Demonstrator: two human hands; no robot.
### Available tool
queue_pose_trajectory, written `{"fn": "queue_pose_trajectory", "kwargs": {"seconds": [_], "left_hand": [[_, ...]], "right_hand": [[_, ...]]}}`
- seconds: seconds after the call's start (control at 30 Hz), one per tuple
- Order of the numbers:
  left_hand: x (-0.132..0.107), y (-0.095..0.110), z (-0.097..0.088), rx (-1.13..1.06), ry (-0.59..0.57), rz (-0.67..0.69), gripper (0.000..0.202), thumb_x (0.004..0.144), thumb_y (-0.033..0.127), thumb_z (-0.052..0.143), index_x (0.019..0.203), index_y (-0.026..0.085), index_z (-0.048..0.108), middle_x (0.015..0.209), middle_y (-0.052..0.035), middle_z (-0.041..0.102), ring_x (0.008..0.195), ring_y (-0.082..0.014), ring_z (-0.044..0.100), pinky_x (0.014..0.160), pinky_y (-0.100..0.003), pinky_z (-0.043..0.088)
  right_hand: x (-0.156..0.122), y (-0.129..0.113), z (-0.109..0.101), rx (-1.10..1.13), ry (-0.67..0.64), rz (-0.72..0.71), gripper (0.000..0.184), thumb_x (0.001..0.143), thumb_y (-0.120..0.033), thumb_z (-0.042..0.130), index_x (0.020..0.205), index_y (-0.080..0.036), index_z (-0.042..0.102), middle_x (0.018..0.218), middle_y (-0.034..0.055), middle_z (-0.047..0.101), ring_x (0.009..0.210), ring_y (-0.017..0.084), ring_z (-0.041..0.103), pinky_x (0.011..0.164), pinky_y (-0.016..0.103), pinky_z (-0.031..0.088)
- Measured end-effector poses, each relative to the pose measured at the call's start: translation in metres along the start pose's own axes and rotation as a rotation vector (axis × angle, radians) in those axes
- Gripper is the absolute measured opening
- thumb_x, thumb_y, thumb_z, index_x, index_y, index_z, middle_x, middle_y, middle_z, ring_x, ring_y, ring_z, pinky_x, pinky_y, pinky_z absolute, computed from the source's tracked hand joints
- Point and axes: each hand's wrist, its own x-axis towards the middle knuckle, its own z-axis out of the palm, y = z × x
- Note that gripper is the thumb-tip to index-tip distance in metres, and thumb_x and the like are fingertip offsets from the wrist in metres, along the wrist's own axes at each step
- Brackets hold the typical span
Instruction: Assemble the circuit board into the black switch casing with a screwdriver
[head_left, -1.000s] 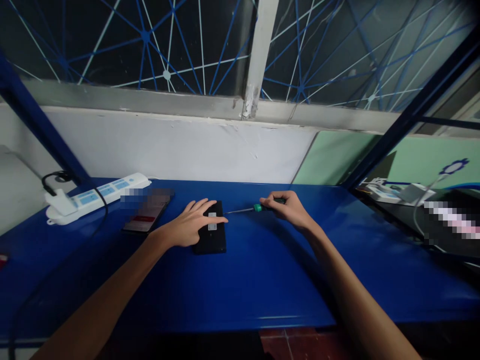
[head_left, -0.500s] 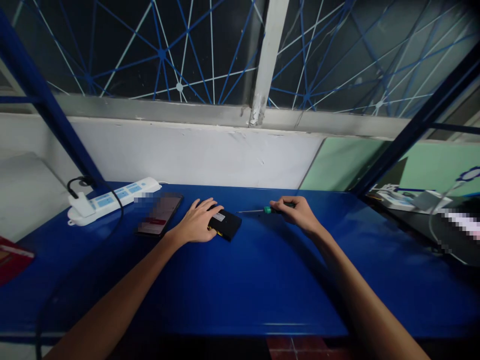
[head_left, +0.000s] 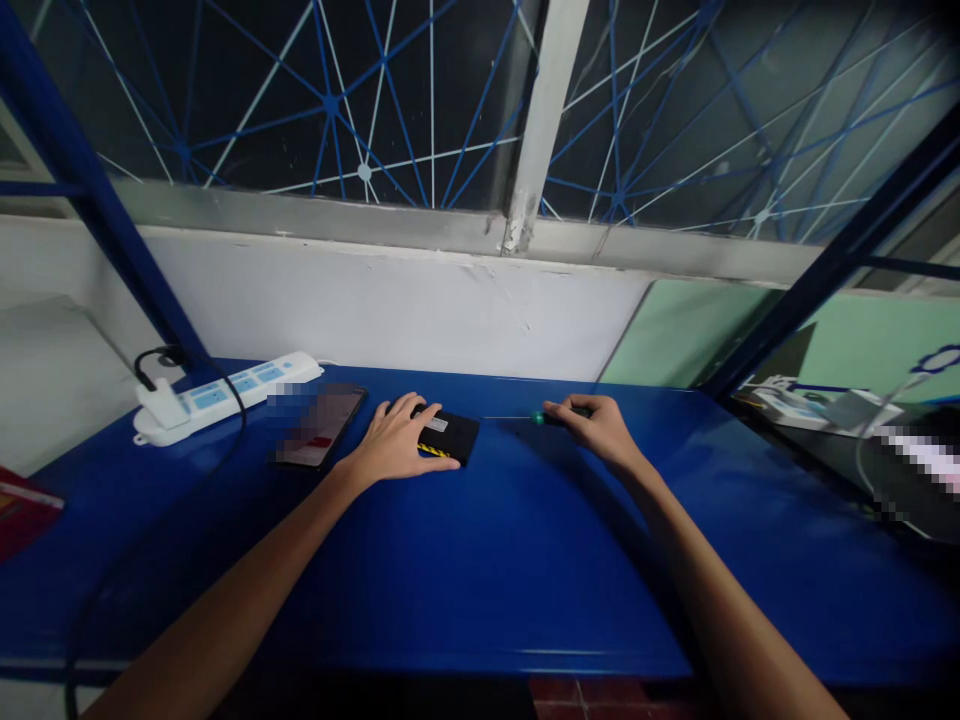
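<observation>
A flat black device point(head_left: 453, 434) with a white label and a yellow-black stripe lies on the blue table point(head_left: 495, 560). My left hand point(head_left: 396, 445) rests over its left part, fingers curled around its edges. My right hand point(head_left: 596, 428) grips the dark handle of a thin screwdriver point(head_left: 534, 417) with a green collar. Its metal shaft lies almost level and points left, with the tip just right of the device.
A smartphone point(head_left: 319, 427) lies left of the device. A white power strip point(head_left: 217, 393) with a plugged black cable sits at the back left. A red object point(head_left: 22, 505) is at the far left edge. Cluttered equipment point(head_left: 825, 410) stands at the right. White wall and window behind.
My left hand has turned the black device from lengthwise to crosswise and now grips it. The screwdriver has dropped lower and more level. The view has shifted slightly left.
</observation>
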Motion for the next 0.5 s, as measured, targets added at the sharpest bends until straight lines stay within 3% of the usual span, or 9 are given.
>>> {"fn": "queue_pose_trajectory", "kwargs": {"seconds": [0.2,0.5], "left_hand": [[0.0001,0.0014,0.0036,0.017,0.004,-0.053,0.094,0.072,0.086,0.039,0.14,0.021,0.043,0.141,-0.0176,0.043,0.127,-0.0383,0.04,0.098,-0.056,0.035],[-0.001,0.0021,0.0083,0.015,0.037,-0.082,0.092,0.075,0.084,0.039,0.144,0.024,0.04,0.143,-0.0172,0.043,0.13,-0.0429,0.035,0.097,-0.062,0.033]], "right_hand": [[0.0019,0.0043,0.0006,-0.101,0.036,0.015,0.042,0.074,-0.054,0.063,0.057,-0.016,0.058,0.047,-0.0046,0.037,0.046,0.008,0.028,0.045,0.025,0.02],[0.0028,0.0073,0.0038,-0.19,0.051,0.02,0.044,0.075,-0.056,0.062,0.057,-0.016,0.06,0.049,-0.0035,0.038,0.049,0.01,0.03,0.048,0.026,0.021]]}}
